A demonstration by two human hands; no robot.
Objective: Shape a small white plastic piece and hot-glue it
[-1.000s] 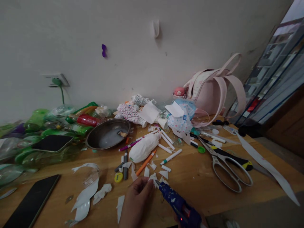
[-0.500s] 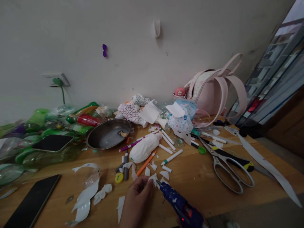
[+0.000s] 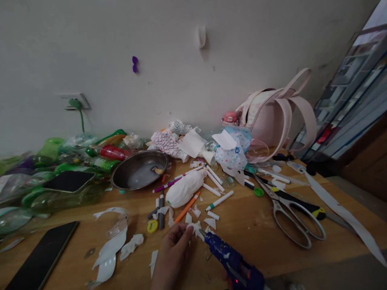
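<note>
We've got left fingers (image 3: 185, 238) pinching 1 paper scrap (image 3: 196, 228) by the glue gun (image 3: 230, 257), right fingers (image 3: 227, 280) (mostly hidden) wrapped round it, scissors (image 3: 271, 194) off to its right.

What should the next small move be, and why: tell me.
Probably squeeze a small dab of glue onto the white scrap: the left hand pinches it, the glue gun's nozzle points at its edge, and the gun's red light is lit. Whether nozzle and scrap touch, I can't tell.
</note>
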